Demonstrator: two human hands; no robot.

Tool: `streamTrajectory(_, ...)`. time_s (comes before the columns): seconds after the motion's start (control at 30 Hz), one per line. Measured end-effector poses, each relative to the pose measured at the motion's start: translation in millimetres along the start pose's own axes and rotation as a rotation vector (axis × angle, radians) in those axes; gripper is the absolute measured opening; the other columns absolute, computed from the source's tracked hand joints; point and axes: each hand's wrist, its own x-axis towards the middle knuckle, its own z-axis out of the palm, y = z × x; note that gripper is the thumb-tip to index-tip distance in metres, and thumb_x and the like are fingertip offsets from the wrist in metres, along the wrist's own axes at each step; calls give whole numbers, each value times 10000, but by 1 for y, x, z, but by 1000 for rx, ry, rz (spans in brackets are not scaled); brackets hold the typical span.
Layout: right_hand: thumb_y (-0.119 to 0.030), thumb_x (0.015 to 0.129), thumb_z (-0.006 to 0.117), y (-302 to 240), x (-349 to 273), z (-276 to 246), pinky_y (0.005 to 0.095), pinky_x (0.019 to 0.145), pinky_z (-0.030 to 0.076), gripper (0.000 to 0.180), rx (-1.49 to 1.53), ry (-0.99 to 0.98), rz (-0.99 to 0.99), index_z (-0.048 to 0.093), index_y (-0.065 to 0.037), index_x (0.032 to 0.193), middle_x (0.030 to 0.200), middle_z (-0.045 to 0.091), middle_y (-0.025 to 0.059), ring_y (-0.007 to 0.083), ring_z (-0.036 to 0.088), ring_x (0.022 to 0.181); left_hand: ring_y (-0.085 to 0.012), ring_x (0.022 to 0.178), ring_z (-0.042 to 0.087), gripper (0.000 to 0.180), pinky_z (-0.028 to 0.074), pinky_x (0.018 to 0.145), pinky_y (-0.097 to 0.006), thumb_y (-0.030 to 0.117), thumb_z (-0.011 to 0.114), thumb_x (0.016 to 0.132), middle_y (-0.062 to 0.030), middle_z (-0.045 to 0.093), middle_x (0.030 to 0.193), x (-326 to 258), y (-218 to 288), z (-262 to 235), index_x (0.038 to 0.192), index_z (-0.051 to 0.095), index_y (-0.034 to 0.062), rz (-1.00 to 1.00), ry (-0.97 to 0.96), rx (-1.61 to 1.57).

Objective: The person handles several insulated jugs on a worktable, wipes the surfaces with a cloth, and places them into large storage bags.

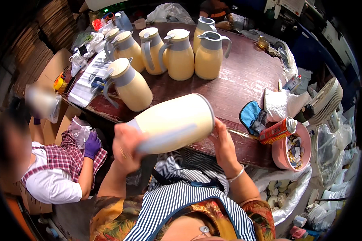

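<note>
A cream thermos jug (179, 120) with a grey handle lies tilted on its side between my hands, above the table's near edge. My left hand (126, 145) is closed round its neck end by the handle, and is blurred by motion. My right hand (224, 145) holds the base end, the fingers pressed against its rim. Just beyond stands another thermos jug (130, 90) with its lid on. Several more lidded cream jugs (180, 56) stand behind it. To their right an open-topped jug (209, 58) shows a grey collar, with a similar jug (204, 28) behind.
On the dark red table (245, 60), a blue cloth (251, 116) and a red spray can (278, 130) lie at the right. Beside them are a pink bucket (283, 154) of small parts and a fan (326, 100). A co-worker's purple-gloved hand (92, 145) is at left.
</note>
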Motion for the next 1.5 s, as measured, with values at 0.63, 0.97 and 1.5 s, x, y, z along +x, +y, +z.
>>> streamTrajectory(0.63,-360,998,442,-22,-11,6,280,773,427,532,-643,30,-524,514,53,1325,994,527,106,179,523,852,-54,792,430,476,373,744,-204,380,576,964,12,520,903,-51,-15,23,1223,500,-12,-838,272,-886)
streamTrajectory(0.97,-486,1014,350,-16,6,7,334,1072,335,632,-429,-40,-225,432,13,1392,1353,490,150,234,475,1249,-203,747,507,296,400,693,-351,242,611,922,-66,562,825,-39,-16,12,1097,544,14,-191,104,-408)
streamTrajectory(1.5,-393,1011,419,-50,-22,-1,361,663,474,454,-843,-148,-1147,655,-11,1083,1041,603,133,237,568,802,-138,736,518,385,489,682,-285,331,509,995,13,476,755,-51,-49,51,1188,544,0,-1335,226,-1645)
